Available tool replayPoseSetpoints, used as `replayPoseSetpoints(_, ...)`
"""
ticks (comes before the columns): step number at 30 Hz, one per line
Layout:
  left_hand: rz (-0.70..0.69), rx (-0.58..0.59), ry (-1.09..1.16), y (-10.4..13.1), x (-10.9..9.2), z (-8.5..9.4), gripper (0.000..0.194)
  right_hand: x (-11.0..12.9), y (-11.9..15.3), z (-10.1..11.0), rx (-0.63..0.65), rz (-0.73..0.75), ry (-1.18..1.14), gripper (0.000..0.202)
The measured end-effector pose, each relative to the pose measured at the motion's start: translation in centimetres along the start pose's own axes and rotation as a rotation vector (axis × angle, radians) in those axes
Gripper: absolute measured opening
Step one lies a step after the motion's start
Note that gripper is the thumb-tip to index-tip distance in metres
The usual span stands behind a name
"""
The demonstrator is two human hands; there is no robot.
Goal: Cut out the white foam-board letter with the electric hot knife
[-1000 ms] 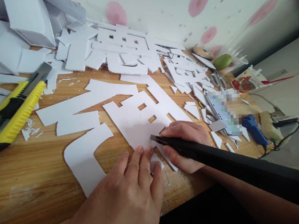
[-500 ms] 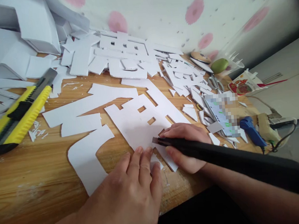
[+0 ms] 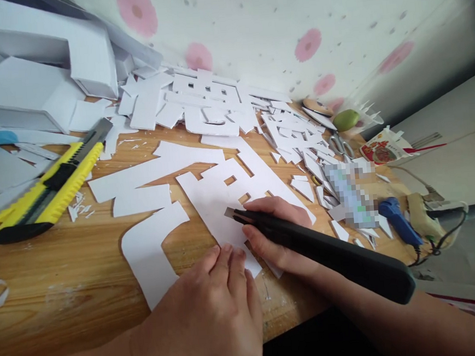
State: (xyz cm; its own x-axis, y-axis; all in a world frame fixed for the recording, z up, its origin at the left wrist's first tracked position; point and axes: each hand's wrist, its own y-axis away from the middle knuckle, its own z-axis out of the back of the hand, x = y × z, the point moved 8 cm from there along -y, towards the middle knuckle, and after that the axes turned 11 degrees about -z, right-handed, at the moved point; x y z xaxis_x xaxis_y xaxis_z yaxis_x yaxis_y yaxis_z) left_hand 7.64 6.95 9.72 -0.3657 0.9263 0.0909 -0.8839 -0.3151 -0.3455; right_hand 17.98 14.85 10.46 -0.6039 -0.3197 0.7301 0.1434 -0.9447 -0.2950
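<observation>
Evidently gripping a black metal-bladed cutter in right hand, resting extended fingers of left hand on flat white board cutout, already pierced with rectangular openings, atop brown wooden table. Cannot confirm cuts outstanding.

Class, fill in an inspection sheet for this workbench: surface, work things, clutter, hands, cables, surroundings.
Surface: wood-grain tabletop, scuffed, with white crumbs.
Work things: notched white sheet lying flat; black-handled knife, blade bare above it, contact unclear.
Clutter: white offcuts heaped along the back; yellow cutter, blade out; scissors; green fruit.
Hands: left hand rests fingers on the sheet's near edge; right hand grips the knife.
Cables: dark cable by a blue device at the right.
Surroundings: pale wall, pink flower pattern.
</observation>
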Motion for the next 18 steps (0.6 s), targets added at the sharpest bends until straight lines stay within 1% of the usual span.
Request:
replayPoseSetpoints(3, -0.042, -0.03, -0.027, 0.07, -0.46, -0.33, 0.026, 0.01, 0.04, 0.07, -0.009, 0.018, 0.01, 0.023)
replayPoseSetpoints(7, -0.042, -0.087, -0.046, 0.19, -0.45, -0.51, 0.024, 0.19, -0.01, -0.07, 0.0, 0.014, 0.045, 0.021)
replayPoseSetpoints(12, -0.029, -0.096, -0.056, 0.2, -0.3, -0.54, 0.03, 0.25, 0.0, -0.3, 0.017, 0.022, 0.068, 0.02)
replayPoseSetpoints(18, 0.005, -0.101, -0.036, 0.25, -0.29, -0.71, 0.028, 0.05, 0.1, -0.46, 0.038, 0.026, 0.079, 0.021)
